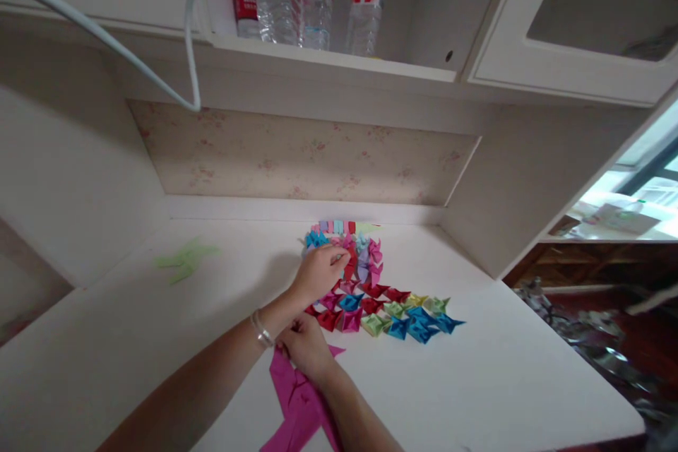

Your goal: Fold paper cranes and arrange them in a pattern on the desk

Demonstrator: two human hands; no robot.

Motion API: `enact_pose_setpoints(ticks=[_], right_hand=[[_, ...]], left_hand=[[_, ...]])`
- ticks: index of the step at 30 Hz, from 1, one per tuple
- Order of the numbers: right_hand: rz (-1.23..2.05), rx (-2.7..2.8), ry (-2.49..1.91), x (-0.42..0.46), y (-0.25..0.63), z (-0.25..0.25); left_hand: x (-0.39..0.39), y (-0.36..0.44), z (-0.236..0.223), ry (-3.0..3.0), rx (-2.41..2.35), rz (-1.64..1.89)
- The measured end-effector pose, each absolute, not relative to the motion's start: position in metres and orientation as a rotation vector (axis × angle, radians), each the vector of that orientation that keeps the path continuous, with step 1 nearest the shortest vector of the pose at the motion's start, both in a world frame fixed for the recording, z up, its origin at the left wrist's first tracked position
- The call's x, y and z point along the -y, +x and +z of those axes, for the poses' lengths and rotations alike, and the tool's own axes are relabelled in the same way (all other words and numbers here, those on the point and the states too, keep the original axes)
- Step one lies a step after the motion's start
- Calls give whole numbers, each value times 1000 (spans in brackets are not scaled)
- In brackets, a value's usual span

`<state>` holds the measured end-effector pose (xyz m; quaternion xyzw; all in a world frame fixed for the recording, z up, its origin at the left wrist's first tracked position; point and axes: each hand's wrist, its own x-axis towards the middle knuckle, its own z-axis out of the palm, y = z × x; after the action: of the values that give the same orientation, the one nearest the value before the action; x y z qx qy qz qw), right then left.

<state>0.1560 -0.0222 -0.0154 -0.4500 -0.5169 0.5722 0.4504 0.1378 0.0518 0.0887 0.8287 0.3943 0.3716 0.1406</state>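
Working with both bare hands over a white bench (503,367), a person tends a crowd of folded paper pieces (372,306) set out in bright rows of red, pink, yellow, green and blue. The left hand (320,274), its wrist ringed with bangles (261,328), hovers at the upper cluster (363,265), fingers curled inward; from where I stand, I cannot tell whether they pinch a piece. Just below it, the right hand (307,346) has its fingers bent close, beside the left wrist and over the top end of magenta paper (296,406) that spreads toward the near side of the bench. Whether that hand grips the sheet or merely rests against it is hidden. Behind the cluster lies a row of small coloured strips (336,227); off to the left, well apart, sits pale green paper (185,259). Overhead, plastic bottles (367,0) stand in an open cupboard, and a white cable (189,49) droops into view. To this onlooker, the step in hand looks like handling individual pieces at the cluster, though taking up and setting down look alike from here. The next move seems to call for a light fingertip touch on one piece, with the left forearm clear of the right hand and the close-packed neighbours undisturbed
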Motion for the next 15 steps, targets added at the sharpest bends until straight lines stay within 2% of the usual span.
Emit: enact_pose_setpoints(ticks=[2, 8, 15], right_hand=[[1398, 1285, -1121, 24, 157, -16], [1469, 1209, -1105, 26, 157, -15], [1420, 1170, -1210, 22, 152, -11]], left_hand=[[-32, 101, 80, 2198, -1229, 1177], [1, 7, 27, 1958, -1344, 979], [1, -22, -15, 1877, -1337, 833]])
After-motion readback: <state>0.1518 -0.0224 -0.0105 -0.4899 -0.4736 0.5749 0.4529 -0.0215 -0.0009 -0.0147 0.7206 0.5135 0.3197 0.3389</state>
